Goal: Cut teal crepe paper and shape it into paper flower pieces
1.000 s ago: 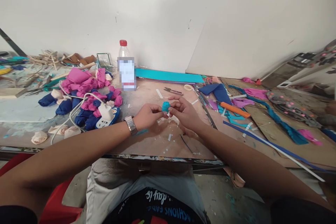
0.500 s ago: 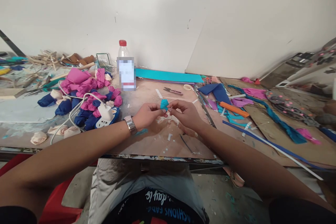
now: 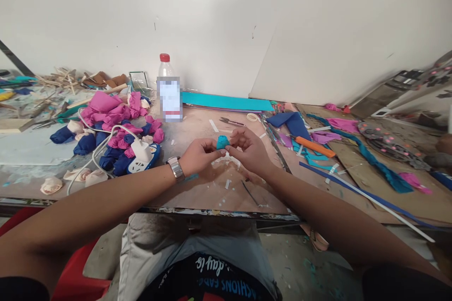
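A small rolled teal piece (image 3: pixel 222 142), like a little foam rosette, is pinched between the fingertips of both hands above the brown tabletop (image 3: pixel 208 188). My left hand (image 3: pixel 199 154), with a metal watch on its wrist, grips it from the left. My right hand (image 3: pixel 249 150) grips it from the right, fingers curled around its edge. White scraps lie on the table just under the hands.
A heap of pink, blue and cream rosettes (image 3: pixel 113 131) and a white plug on a power strip (image 3: pixel 143 155) lie left. A plastic bottle (image 3: pixel 169 89) stands behind; teal sheets (image 3: pixel 229 102), small scissors (image 3: pixel 233 122), an orange-handled cutter (image 3: pixel 316 146) and foam strips lie right.
The teal piece has been turned slightly between the fingertips and looks rounder; both hands stay in the same spot above the table.
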